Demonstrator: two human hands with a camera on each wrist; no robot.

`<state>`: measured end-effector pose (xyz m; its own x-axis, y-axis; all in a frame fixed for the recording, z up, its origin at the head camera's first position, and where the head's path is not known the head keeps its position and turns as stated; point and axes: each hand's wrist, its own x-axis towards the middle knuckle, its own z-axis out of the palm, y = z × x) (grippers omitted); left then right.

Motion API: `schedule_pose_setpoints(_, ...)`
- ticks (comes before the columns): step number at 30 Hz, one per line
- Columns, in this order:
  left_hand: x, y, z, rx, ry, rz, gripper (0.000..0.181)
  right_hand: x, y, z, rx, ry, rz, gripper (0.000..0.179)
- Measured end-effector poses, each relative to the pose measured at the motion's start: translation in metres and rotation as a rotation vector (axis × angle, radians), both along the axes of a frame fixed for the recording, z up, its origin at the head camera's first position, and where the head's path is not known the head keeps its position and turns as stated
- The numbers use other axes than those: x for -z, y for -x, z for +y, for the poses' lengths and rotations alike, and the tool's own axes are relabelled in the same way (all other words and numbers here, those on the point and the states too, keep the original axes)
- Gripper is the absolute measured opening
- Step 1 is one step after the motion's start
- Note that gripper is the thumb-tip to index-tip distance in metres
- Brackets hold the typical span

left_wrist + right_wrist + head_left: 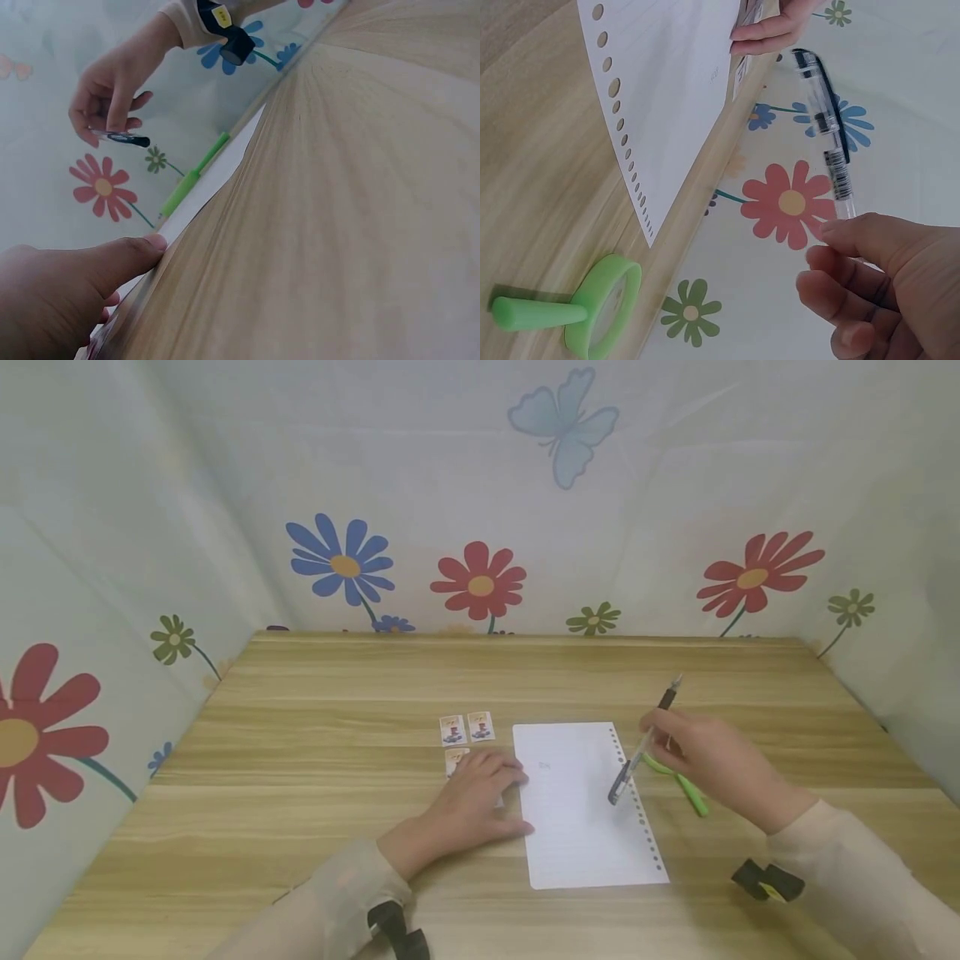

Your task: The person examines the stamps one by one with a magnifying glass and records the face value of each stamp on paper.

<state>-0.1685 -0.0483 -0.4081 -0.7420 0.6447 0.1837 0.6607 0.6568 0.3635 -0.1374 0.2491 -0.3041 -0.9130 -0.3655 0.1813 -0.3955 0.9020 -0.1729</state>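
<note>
- Pen (pixel 642 747): clear barrel, dark grip and clip, a striped label on the barrel; pinched in the right hand (pixel 708 760), it slants above the sheet's holed edge, pointed tip away from the person, clip end low over the sheet.
- Sheet of paper (pixel 581 827): white, faintly ruled, punched holes along its right edge, a small faint mark at upper left; it lies flat on the desk (pixel 315 752), the left hand (pixel 468 802) at its left edge.
- Small picture cards (pixel 467 727): white-bordered, with colourful prints; two lie side by side left of the sheet, a third partly hidden by the left hand.
- Magnifying glass (pixel 692 795): green rim and handle, lying right of the sheet, below the right hand.
</note>
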Motion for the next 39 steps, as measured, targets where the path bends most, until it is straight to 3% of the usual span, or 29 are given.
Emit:
schedule_pose_setpoints(13, 0.003, 0.001, 0.002, 0.003, 0.010, 0.014, 0.060, 0.003, -0.004, -0.002, -0.023, -0.037, 0.093, 0.030)
schedule_pose_setpoints(17, 0.004, 0.001, 0.003, 0.008, 0.012, 0.024, 0.060, 0.002, -0.005, -0.003, -0.018, -0.024, 0.087, 0.029)
schedule_pose_setpoints(24, 0.003, -0.003, 0.002, 0.001, 0.006, 0.020, 0.060, 0.003, -0.004, -0.006, 0.007, 0.051, 0.044, 0.026)
schedule_pose_setpoints(33, 0.004, -0.004, 0.001, 0.001, 0.003, 0.020, 0.059, 0.011, 0.000, -0.008, -0.085, 0.195, 0.218, 0.019)
schedule_pose_setpoints(39, 0.004, -0.003, 0.002, 0.005, -0.009, 0.026, 0.059, 0.011, 0.002, -0.012, -0.052, 0.241, 0.206, 0.014)
